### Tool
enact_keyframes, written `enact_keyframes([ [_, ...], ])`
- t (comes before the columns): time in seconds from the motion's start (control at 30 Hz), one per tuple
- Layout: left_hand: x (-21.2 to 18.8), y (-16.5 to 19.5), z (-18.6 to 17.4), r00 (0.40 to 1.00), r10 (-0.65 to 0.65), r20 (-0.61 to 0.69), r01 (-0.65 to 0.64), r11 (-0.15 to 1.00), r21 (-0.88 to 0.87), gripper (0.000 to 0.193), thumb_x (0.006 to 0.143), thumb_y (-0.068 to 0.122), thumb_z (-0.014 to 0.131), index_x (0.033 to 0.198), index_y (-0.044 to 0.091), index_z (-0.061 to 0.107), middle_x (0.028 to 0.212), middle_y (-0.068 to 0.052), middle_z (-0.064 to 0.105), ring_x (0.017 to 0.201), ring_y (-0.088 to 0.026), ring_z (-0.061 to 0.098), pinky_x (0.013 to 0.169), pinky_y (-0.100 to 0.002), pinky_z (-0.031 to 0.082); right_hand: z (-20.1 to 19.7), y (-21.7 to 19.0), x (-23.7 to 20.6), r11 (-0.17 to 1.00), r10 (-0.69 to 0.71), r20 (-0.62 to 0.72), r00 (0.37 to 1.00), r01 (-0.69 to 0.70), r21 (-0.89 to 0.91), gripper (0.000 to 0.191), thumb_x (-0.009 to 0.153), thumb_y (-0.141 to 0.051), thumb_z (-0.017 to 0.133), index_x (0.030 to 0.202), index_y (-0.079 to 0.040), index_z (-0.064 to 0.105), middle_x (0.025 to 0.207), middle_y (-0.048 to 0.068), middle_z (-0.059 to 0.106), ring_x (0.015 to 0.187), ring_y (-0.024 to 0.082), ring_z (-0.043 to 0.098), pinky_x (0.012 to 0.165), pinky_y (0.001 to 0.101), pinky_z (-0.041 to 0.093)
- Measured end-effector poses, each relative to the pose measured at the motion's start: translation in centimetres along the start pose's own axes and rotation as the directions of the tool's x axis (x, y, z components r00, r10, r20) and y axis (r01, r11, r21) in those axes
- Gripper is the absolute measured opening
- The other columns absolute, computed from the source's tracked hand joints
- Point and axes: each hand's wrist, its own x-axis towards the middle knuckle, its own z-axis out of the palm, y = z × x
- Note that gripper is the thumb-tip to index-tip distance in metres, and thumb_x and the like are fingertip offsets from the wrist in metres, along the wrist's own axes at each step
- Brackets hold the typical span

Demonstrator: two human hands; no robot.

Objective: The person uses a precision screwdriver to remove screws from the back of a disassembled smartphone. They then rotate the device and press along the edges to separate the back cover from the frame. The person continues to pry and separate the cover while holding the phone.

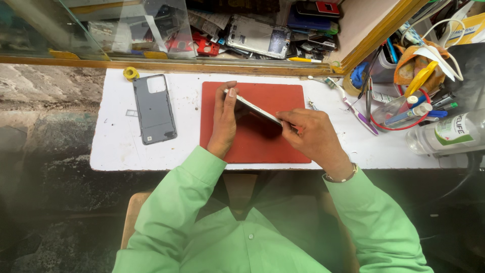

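White and scuffed, the small workbench [126,146] is carrying a red work mat [252,146] at its middle. Over that mat the left hand [224,121] is gripping the far end of a smartphone [255,109] tilted on its edge, while the right hand [313,139] is pinching its near end, fingers closed on the frame. Left of the mat a grey phone back cover [154,108] is lying flat, and to the right a clear plastic bottle [447,134] is resting beside a tub of pens [404,114].
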Motion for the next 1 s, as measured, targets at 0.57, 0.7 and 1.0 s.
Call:
enact_keyframes([
  [0.57, 0.1, 0.1, 0.0, 1.0, 0.026, -0.005, -0.025, 0.994, 0.107, 0.047, 0.107, 0.048, 0.046, 0.138, 0.013, 0.05, 0.135, -0.018, 0.054, 0.125, -0.023, 0.052, 0.105, -0.038, 0.049, -1.5, 0.6, -0.7, 0.998, 0.055, 0.126, 0.99, -0.05, -0.04, 0.02, 0.088, -0.002, 0.065, 0.106, 0.0, 0.074, 0.092, 0.013, 0.075, 0.073, 0.027, 0.072, 0.069, 0.0344, 0.057],
  [0.7, -0.1, 0.0, -0.2, 0.999, 0.002, 0.04, -0.002, 1.0, 0.007, 0.05, 0.104, 0.042, 0.056, 0.143, 0.012, 0.046, 0.135, -0.016, 0.05, 0.123, -0.023, 0.052, 0.104, -0.038, 0.049, -1.1, 0.8, -0.4, 0.991, -0.024, 0.117, 0.993, 0.039, -0.126, 0.015, 0.084, -0.002, 0.067, 0.099, 0.0, 0.071, 0.086, 0.014, 0.072, 0.075, 0.032, 0.069, 0.07, 0.0381, 0.056],
  [1.0, -0.5, -0.5, 1.1, 0.988, 0.046, 0.144, -0.047, 0.999, 0.006, 0.141, 0.066, 0.005, 0.093, 0.162, 0.019, -0.008, 0.13, -0.011, 0.04, 0.113, -0.023, 0.057, 0.096, -0.042, 0.057, 0.9, 0.8, -1.2, 0.965, -0.124, -0.12, 0.985, 0.091, -0.246, 0.01, 0.085, -0.002, 0.074, 0.094, -0.003, 0.069, 0.08, 0.01, 0.068, 0.069, 0.027, 0.067, 0.061, 0.0372, 0.053],
])
